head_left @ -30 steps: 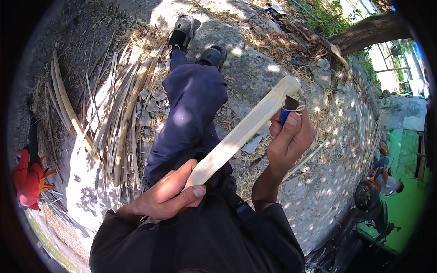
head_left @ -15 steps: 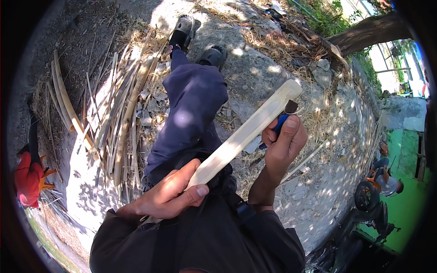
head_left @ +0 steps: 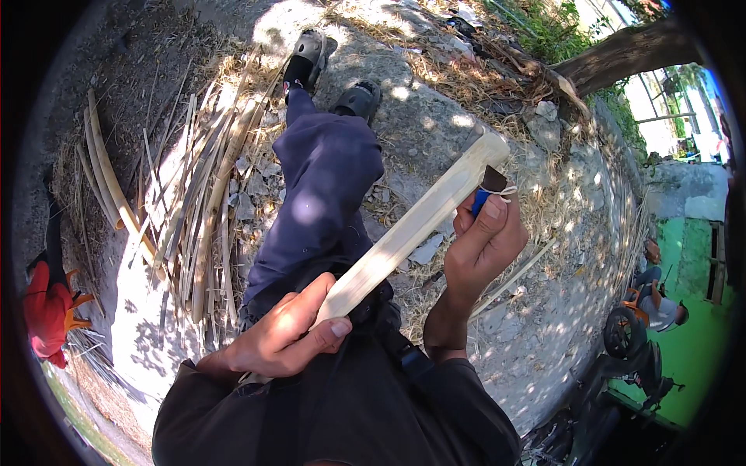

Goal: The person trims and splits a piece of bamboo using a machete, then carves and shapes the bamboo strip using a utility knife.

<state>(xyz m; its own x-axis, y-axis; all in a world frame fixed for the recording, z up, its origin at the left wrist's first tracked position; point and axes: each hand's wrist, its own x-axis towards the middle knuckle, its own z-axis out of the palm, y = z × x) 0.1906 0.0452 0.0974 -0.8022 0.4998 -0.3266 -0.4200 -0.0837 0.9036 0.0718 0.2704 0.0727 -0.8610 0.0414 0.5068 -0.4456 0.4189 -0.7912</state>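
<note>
The person sits on the ground with legs stretched out, and a long pale flat strip of split bamboo (head_left: 412,229) runs slantwise across the lap, from near the belly up and away to the right. The left hand (head_left: 284,338) is clamped round the strip's near end, thumb laid over the top. The right hand (head_left: 482,245) is closed round a small knife with a blue handle and dark blade (head_left: 488,190), bound with pale cord, and the blade sits against the strip close to its far end. Exactly where the edge bites I cannot tell; the fingers hide it.

To do this well, I would say the near hand should pin the strip firmly against the body so it cannot twist. The blade should lie at a shallow angle and follow the grain, taking thin shavings, with the thumb kept clear of the edge.

A heap of long pale split bamboo slats and peelings (head_left: 186,194) lies on the ground to the person's left, with scraps among it. At the far left edge is something red and orange (head_left: 47,311), too distorted to name. A parked dark motorbike (head_left: 633,349) stands at the right, before a green wall (head_left: 695,349). No packages, labels or signs show anywhere.
</note>
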